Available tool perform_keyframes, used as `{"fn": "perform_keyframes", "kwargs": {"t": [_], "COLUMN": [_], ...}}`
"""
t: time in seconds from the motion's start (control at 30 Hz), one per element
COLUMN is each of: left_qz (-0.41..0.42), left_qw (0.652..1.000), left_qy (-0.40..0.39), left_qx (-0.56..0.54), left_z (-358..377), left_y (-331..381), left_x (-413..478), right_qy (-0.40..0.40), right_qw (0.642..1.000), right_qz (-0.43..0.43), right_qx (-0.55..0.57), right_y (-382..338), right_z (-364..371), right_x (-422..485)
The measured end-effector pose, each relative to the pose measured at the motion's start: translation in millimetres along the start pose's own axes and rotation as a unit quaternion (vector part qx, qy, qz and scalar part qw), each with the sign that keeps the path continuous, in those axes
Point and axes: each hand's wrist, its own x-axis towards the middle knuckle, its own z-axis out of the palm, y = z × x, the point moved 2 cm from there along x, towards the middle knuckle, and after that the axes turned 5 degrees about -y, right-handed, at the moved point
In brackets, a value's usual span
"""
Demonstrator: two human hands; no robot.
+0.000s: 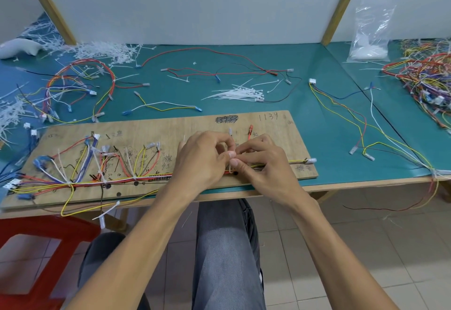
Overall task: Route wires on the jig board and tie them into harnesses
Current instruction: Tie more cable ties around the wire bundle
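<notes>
We are pinching a thin, springy tie [230,167] in the curled fingers [229,155] of our left hand [205,157] and right hand [262,162], around light, floppy wires [146,178] lying along the board's [170,124] near edge, right of middle, and probably gripping best near its tail.

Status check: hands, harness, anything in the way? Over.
Left hand and right hand both pinch a tie at the bundle on the board. Nothing blocking them. Spare ties behind board.

Head camera looks down, close above the jig board [195,124].
</notes>
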Motion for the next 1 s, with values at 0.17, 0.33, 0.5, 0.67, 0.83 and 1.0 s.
{"fn": "perform_keyframes", "kwargs": {"t": [0.17, 0.33, 0.5, 0.67, 0.83, 1.0], "left_qz": [0.012, 0.042, 0.055, 0.059, 0.067, 0.067], "left_qw": [0.997, 0.990, 0.983, 0.971, 0.963, 0.965], "left_qy": [-0.012, 0.048, 0.057, 0.120, 0.123, 0.125], "left_qx": [-0.077, -0.126, -0.164, -0.200, -0.229, -0.221], "left_z": [1, 6, 16, 22, 23, 20], "left_y": [-5, 0, 2, 10, 3, 8], "left_x": [12, 17, 16, 17, 10, 10], "right_qy": [-0.015, -0.039, -0.066, -0.105, -0.090, -0.053], "right_qw": [1.000, 0.999, 0.996, 0.994, 0.995, 0.997], "right_qz": [0.013, 0.035, 0.057, 0.027, 0.023, 0.012], "right_qx": [0.009, 0.001, 0.000, -0.027, -0.040, -0.046], "right_y": [0, 1, 0, -1, -2, -5], "right_z": [-2, -2, -5, -8, -6, -4], "right_x": [0, 3, 5, 9, 6, -1]}}
